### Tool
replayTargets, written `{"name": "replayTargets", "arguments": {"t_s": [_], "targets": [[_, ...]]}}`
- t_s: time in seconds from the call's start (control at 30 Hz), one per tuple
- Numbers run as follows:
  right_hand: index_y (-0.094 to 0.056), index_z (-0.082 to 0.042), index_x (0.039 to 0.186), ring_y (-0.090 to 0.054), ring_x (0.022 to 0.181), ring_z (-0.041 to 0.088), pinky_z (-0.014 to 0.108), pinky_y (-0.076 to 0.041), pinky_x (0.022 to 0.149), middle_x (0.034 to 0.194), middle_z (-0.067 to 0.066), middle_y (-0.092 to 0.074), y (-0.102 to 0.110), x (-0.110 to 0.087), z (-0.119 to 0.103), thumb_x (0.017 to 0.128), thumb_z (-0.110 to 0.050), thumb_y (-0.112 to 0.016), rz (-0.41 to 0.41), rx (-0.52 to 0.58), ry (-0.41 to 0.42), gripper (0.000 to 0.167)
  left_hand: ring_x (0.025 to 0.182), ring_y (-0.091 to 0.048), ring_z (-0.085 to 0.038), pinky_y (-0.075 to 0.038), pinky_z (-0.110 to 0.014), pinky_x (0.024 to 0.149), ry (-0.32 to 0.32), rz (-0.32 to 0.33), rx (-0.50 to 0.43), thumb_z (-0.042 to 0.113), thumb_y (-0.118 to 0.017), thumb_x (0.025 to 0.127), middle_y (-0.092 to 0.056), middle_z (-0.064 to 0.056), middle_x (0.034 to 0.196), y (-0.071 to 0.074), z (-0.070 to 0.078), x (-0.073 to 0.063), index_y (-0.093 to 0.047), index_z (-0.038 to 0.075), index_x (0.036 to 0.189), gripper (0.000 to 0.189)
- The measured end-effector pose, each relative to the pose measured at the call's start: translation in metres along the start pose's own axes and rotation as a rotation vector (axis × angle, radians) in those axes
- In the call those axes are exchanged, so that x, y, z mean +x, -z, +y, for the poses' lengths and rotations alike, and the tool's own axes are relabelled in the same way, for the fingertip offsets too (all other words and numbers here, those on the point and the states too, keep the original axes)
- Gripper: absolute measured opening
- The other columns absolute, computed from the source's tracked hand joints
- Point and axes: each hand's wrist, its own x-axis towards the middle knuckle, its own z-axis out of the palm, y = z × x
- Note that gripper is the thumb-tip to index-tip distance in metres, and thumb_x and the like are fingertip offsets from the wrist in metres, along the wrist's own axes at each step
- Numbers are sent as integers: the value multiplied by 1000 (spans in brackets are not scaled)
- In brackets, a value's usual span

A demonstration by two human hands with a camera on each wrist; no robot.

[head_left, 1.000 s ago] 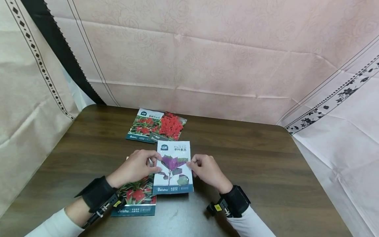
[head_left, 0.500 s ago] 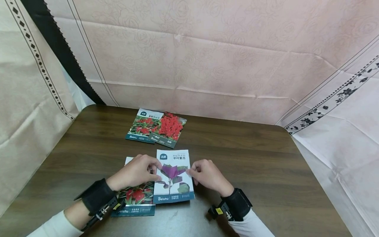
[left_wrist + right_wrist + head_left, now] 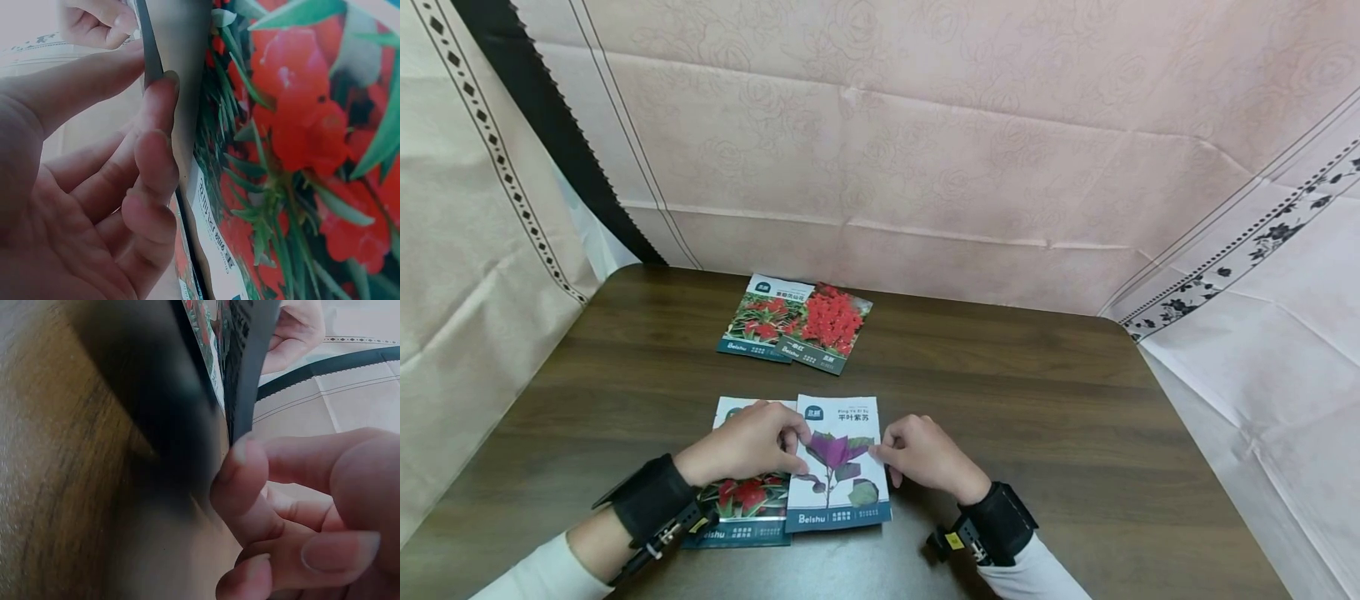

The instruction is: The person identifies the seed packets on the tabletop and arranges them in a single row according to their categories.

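Both hands hold a white seed packet (image 3: 842, 492) printed with a purple-leaved plant, one at each side edge. My left hand (image 3: 745, 446) pinches its left edge between thumb and fingers. On the opposite edge, the thumb and forefinger of my right hand (image 3: 928, 454) grip the packet. Seen edge-on in the right wrist view, the packet (image 3: 250, 369) stands slightly off the table. A red-flowered seed packet (image 3: 748, 532) lies to the left, partly covered by my left hand; its red blooms (image 3: 300, 94) fill much of the left wrist view.
At the back of the brown wooden table (image 3: 1037, 400), a red-flowered packet with a white top (image 3: 760, 321) lies partly under a packet of dense red blooms (image 3: 829, 325). A pale patterned cloth (image 3: 925, 167) hangs behind the table.
Both hands have drawn the purple-plant packet toward the person, down beside the near red-flowered packet. More of the back packet with dense red blooms now shows.
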Motion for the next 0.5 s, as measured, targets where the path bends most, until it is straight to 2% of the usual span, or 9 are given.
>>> {"name": "replayTargets", "arguments": {"t_s": [0.5], "targets": [[-65, -15, 66, -52, 49, 14, 23, -35, 52, 52, 3, -59, -4, 1, 0, 93, -25, -64, -7, -28, -34, 29, 55, -50, -8, -38, -24, 57, 24, -17, 0, 27, -82, 76, -57, 7, 62, -6, -5, 3, -70, 15, 91, 23]]}}
